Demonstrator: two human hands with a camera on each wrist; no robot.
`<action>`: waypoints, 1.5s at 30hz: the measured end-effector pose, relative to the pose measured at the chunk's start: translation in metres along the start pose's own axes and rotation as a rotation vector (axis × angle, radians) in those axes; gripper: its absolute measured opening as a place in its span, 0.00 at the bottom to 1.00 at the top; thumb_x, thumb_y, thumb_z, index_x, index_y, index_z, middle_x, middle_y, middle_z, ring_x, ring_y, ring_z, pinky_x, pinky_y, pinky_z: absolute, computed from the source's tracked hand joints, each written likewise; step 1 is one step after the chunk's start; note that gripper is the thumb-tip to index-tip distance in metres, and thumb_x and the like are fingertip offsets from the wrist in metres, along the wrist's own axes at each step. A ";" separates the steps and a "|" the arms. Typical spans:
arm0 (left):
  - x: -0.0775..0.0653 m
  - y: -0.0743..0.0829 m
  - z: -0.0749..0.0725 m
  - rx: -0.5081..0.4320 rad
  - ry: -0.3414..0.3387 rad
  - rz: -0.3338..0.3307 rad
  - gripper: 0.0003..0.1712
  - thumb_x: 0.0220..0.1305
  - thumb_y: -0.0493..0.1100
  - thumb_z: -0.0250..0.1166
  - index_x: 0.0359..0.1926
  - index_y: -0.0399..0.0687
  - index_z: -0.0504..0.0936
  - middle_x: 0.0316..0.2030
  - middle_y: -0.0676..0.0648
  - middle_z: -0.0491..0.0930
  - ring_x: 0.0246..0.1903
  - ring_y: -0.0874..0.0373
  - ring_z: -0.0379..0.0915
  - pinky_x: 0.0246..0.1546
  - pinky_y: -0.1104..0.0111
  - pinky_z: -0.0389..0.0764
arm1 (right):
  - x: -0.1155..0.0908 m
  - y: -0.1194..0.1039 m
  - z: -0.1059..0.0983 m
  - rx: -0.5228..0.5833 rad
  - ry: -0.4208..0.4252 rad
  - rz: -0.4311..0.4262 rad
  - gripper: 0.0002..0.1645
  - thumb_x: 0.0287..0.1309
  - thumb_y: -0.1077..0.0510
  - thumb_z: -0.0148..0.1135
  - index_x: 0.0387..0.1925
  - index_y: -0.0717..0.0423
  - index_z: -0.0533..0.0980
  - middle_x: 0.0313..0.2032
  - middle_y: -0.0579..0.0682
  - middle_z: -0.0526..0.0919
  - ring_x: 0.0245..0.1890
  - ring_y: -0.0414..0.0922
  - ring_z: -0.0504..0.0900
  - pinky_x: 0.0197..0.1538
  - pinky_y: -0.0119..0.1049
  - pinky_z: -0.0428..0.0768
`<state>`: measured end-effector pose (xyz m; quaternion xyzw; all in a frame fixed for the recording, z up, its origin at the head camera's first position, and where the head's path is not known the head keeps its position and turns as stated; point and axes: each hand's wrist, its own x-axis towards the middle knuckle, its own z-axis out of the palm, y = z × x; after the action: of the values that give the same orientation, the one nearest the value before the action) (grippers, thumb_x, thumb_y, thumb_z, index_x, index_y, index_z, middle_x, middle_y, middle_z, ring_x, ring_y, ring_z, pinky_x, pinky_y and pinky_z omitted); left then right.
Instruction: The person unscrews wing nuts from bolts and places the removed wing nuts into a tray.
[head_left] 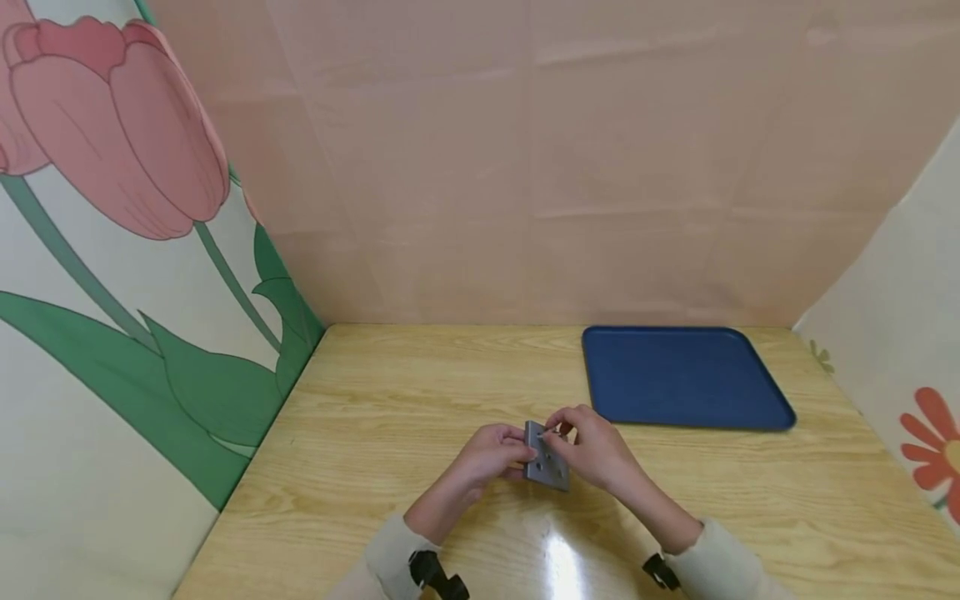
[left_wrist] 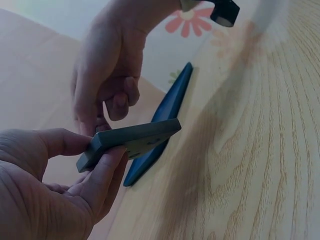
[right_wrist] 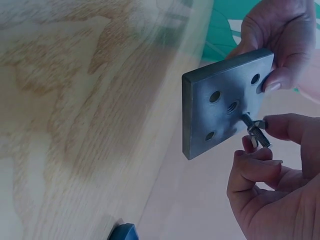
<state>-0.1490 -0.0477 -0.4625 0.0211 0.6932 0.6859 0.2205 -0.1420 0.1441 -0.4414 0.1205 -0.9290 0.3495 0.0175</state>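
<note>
Square grey metal plate (head_left: 551,478), pierced with round holes, is held tilted above the pale wood-grain table (head_left: 375,417), between the two hands. At the left, the left hand (head_left: 491,454) grasps the plate by its left edge, thumb on one side and fingers on the other, so that part of the job looks settled. Across the plate's face, the threaded middle hole (right_wrist: 233,107) and three of the plain holes around it show with nothing in them. Next comes a short silvery threaded bolt (right_wrist: 256,132) with what seems to be a metal wing nut (right_wrist: 260,124) on its shaft; its tip is at the plate's face, beside the middle hole. Whether it has entered a hole I cannot tell, but most of its length stands outside, so fitting looks barely begun and seating it appears left to do. Farther right, the right hand (head_left: 592,446) pinches the bolt around the wing nut between thumb and finger. Beyond that hand, the dark blue rectangular tray (head_left: 682,375) lies on the table, apart from the plate.
</note>
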 end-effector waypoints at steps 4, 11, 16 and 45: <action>0.000 0.000 0.001 0.006 0.003 0.000 0.15 0.61 0.33 0.67 0.49 0.30 0.81 0.40 0.40 0.87 0.38 0.50 0.86 0.37 0.62 0.87 | 0.000 0.000 0.000 -0.010 -0.008 0.004 0.08 0.61 0.56 0.70 0.42 0.48 0.82 0.38 0.47 0.79 0.28 0.40 0.71 0.32 0.36 0.72; -0.001 0.001 0.002 0.014 0.010 0.002 0.15 0.61 0.33 0.67 0.48 0.30 0.81 0.40 0.41 0.87 0.38 0.50 0.86 0.37 0.62 0.87 | -0.001 -0.002 -0.001 -0.006 -0.009 -0.028 0.13 0.57 0.62 0.72 0.43 0.48 0.82 0.38 0.47 0.79 0.28 0.41 0.71 0.32 0.36 0.72; -0.001 0.000 0.002 0.016 0.009 0.010 0.15 0.61 0.33 0.67 0.48 0.29 0.81 0.39 0.41 0.87 0.37 0.51 0.86 0.37 0.62 0.87 | -0.002 -0.001 -0.001 0.000 -0.009 -0.056 0.13 0.56 0.64 0.71 0.43 0.48 0.82 0.38 0.47 0.79 0.28 0.40 0.71 0.32 0.35 0.72; -0.001 0.000 0.002 0.039 0.007 -0.001 0.15 0.61 0.34 0.67 0.48 0.31 0.80 0.39 0.41 0.87 0.37 0.52 0.85 0.37 0.62 0.87 | -0.001 0.002 0.000 0.013 0.016 -0.009 0.05 0.66 0.55 0.65 0.42 0.50 0.82 0.37 0.48 0.79 0.27 0.41 0.70 0.31 0.35 0.72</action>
<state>-0.1472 -0.0463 -0.4625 0.0227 0.7071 0.6724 0.2176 -0.1419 0.1454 -0.4427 0.1219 -0.9260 0.3565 0.0255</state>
